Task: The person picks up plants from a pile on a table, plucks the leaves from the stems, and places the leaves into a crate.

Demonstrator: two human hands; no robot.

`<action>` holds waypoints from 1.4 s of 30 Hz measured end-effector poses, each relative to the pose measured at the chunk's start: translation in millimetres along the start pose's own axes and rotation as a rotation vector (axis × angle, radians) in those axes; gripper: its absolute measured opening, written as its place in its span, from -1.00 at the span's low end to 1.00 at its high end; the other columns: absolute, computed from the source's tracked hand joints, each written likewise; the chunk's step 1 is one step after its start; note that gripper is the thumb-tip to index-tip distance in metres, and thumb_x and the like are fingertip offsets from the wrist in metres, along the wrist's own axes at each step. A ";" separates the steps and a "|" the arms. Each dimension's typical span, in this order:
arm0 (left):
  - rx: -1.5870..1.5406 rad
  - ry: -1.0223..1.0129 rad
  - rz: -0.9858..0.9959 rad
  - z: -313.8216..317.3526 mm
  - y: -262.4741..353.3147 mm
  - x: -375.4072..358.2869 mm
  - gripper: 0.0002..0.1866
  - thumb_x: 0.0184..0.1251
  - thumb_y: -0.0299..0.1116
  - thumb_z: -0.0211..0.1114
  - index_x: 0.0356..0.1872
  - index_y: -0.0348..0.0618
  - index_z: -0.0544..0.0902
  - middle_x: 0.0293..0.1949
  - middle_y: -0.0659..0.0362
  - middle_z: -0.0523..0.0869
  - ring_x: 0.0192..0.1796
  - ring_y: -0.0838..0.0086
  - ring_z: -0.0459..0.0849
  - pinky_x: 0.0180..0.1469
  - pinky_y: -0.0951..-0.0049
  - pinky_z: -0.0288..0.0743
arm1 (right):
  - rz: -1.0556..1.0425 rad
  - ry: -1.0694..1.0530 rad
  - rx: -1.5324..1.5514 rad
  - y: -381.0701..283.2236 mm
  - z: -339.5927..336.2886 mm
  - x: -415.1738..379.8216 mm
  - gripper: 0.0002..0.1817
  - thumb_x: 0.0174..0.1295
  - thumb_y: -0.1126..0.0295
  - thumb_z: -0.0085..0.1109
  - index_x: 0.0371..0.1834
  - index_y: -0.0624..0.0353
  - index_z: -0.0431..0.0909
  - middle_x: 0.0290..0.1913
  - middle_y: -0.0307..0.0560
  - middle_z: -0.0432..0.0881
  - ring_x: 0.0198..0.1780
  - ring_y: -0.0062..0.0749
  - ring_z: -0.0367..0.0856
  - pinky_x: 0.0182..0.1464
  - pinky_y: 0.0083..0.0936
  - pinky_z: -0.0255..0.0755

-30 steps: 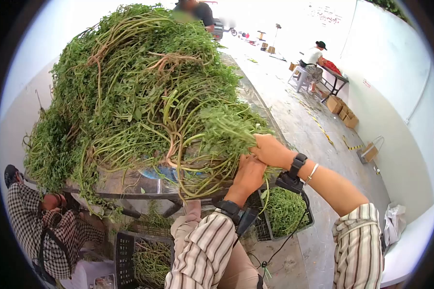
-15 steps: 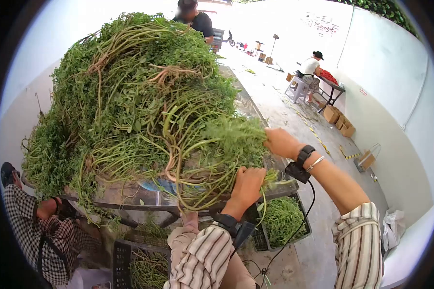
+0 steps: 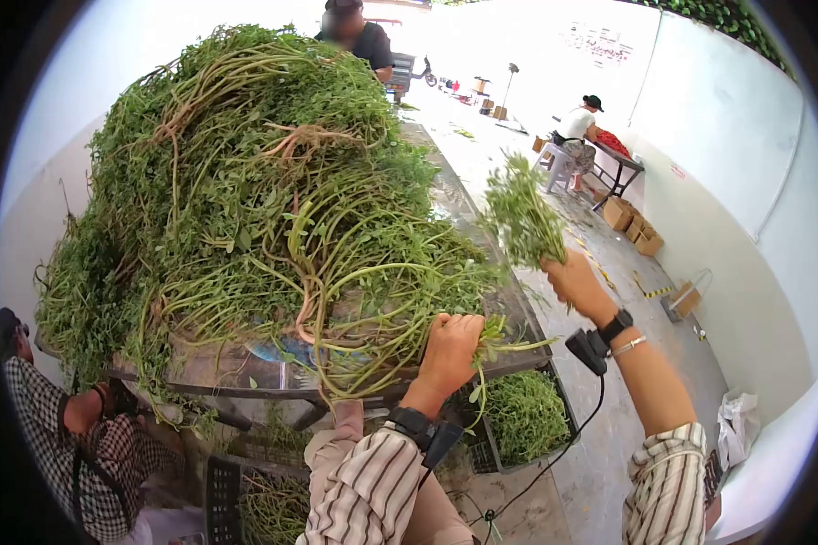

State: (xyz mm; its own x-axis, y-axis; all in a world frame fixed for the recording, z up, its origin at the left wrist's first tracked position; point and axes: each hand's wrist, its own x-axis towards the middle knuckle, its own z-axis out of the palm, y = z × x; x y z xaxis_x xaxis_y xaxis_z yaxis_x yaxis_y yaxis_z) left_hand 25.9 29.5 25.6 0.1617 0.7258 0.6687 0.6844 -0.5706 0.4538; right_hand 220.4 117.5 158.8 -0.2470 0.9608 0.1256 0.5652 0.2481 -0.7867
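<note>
A bunch of leafy green sprigs [image 3: 523, 213] stands up out of my right hand [image 3: 576, 283], whose fingers are closed round its lower end, beyond the table's right edge. My left hand [image 3: 451, 352] is closed on green stems [image 3: 491, 343] at the table's near right corner. Some of their tips poke out to the right and one trails downward. A big tangled heap of long-stemmed greens [image 3: 245, 200], with pinkish roots showing in places, covers most of the dark table [image 3: 218, 368].
Below the table's right corner stands a black crate of greens [image 3: 529, 418]; another crate [image 3: 223, 500] is at the lower left. A person in checked clothing [image 3: 91, 454] sits at the left. Two more people are farther back. A black cable [image 3: 563, 454] hangs from my right wrist device.
My right hand has moved right and a little down, lifting the leafy bunch away from the heap. My left hand has shifted slightly left, still closed on stems.
</note>
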 end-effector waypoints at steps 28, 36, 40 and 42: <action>-0.306 0.429 -0.102 7.8 -17.6 5.6 -0.66 0.30 -0.50 0.20 0.08 -0.30 0.43 -0.06 0.01 0.58 0.07 0.22 0.52 0.05 0.25 0.42 | -0.186 -0.126 -0.181 64.4 58.4 -29.9 -0.06 -0.01 0.21 0.37 0.39 0.37 0.08 0.14 0.24 0.49 0.12 -0.04 0.50 0.14 -0.36 0.37; -1.053 0.412 -0.386 -8.6 -4.8 22.2 -0.75 0.41 -0.50 0.11 0.07 -0.26 0.45 -0.08 0.13 0.59 -0.04 0.47 0.57 -0.07 0.49 0.48 | -0.392 0.057 -0.231 26.4 52.4 -79.3 -0.24 0.07 0.38 0.27 0.36 0.31 0.18 0.20 0.10 0.39 0.06 -0.30 0.49 -0.04 -0.47 0.43; -1.017 0.420 -0.319 -21.7 -1.9 31.3 -0.78 0.42 -0.49 0.10 0.04 -0.23 0.46 -0.08 0.17 0.57 -0.04 0.53 0.54 -0.09 0.50 0.50 | -0.164 -0.179 0.337 15.3 70.6 -129.9 -0.27 0.08 0.50 0.23 0.37 0.27 0.17 0.09 -0.09 0.47 -0.36 -0.62 0.50 -0.31 -0.66 0.41; -1.165 0.381 -0.418 -33.5 -1.6 41.4 -0.81 0.42 -0.48 0.11 0.00 -0.22 0.45 -0.08 0.20 0.55 -0.02 0.52 0.52 -0.01 0.46 0.52 | -0.036 -0.296 0.509 4.5 80.5 -154.5 -0.25 0.06 0.52 0.23 0.38 0.26 0.16 0.08 -0.10 0.48 -0.41 -0.63 0.49 -0.33 -0.67 0.40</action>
State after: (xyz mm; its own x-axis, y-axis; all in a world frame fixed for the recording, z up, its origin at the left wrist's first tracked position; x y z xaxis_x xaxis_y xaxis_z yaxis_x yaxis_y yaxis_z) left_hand 7.7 47.6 72.3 -0.2558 0.8848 0.3894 -0.4157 -0.4644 0.7820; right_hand 197.7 -39.8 87.3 -0.5099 0.8592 0.0411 0.1214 0.1192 -0.9854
